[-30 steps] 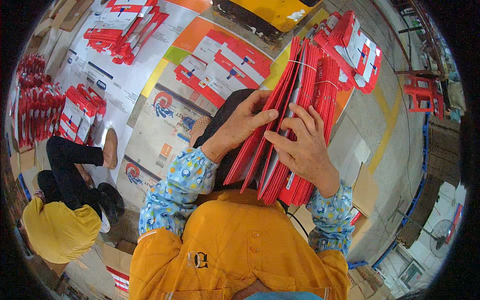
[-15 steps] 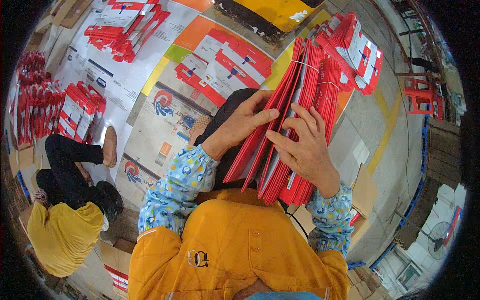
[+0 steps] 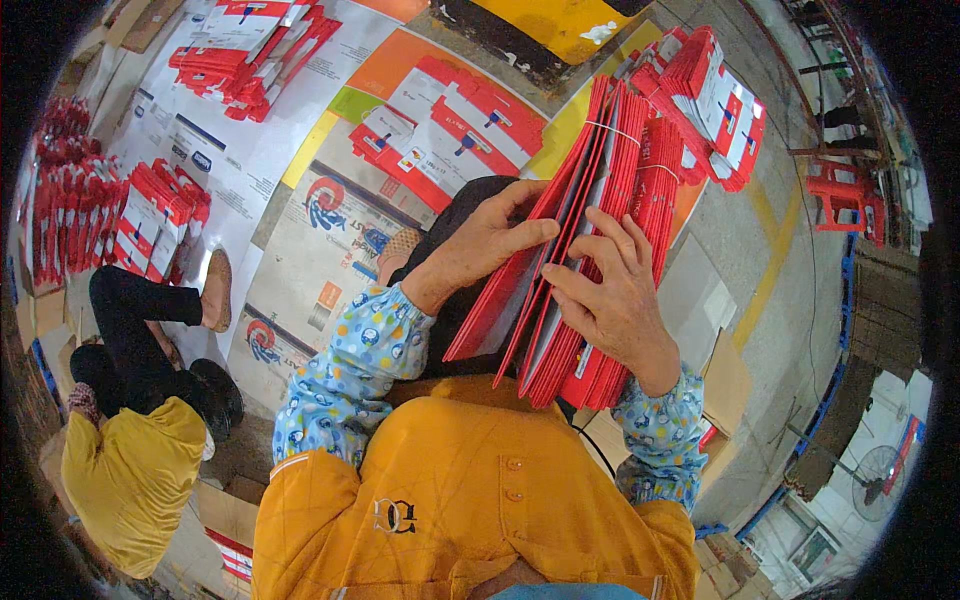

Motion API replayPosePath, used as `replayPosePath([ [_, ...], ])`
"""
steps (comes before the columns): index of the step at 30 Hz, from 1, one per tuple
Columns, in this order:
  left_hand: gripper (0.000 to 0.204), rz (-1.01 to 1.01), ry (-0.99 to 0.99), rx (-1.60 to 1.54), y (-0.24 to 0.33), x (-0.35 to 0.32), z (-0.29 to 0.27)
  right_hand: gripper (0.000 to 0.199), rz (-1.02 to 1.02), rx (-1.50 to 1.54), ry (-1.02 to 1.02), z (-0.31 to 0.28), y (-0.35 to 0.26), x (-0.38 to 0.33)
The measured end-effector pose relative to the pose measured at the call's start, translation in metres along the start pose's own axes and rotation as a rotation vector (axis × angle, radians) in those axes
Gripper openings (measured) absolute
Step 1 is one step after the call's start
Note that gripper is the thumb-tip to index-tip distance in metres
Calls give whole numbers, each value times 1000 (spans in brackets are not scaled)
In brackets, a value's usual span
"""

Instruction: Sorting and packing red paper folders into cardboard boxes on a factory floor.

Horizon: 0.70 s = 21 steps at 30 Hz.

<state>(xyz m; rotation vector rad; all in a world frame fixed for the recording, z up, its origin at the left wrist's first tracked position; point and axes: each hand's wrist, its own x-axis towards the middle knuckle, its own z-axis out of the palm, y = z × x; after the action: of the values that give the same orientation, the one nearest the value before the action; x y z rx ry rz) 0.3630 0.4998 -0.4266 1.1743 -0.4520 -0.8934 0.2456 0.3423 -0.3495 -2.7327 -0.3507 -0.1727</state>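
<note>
In front of my chest is a bundle of flat-folded red cartons (image 3: 560, 345), standing on edge with a pale band (image 3: 612, 129) round its far end. The cartons fan apart toward me. My left hand (image 3: 490, 240) grips the leftmost ones, its thumb on the near side and its fingers mostly hidden behind them. Among the edges to the right of the gap, my right hand (image 3: 615, 290) has its thumb and forefinger bent close together, the other fingers raised. Against the bundle's right side lies a second banded bundle (image 3: 655, 190).
Flat red-and-white cartons (image 3: 465, 125) lie on printed cardboard ahead. Further stacks stand at the far right (image 3: 715, 110), far left (image 3: 255, 50) and left (image 3: 160, 220). A co-worker in a yellow top (image 3: 135, 470) sits at left. A red stool (image 3: 840, 195) stands at right.
My right thumb and forefinger have shifted slightly right along the carton edges. The gap between the left cartons and the rest has widened a little. The co-worker's top has moved slightly.
</note>
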Motion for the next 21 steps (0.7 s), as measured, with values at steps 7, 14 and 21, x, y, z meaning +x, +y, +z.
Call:
replayPosePath([
  [7,56,10,25,95,-4,1,-8,22,-33,25,26,-1,2,0],
  [14,53,31,47,156,-2,1,-9,23,-59,31,-46,-3,4,0],
  [21,54,88,106,337,-1,1,2,21,-174,11,-111,-10,-5,11],
])
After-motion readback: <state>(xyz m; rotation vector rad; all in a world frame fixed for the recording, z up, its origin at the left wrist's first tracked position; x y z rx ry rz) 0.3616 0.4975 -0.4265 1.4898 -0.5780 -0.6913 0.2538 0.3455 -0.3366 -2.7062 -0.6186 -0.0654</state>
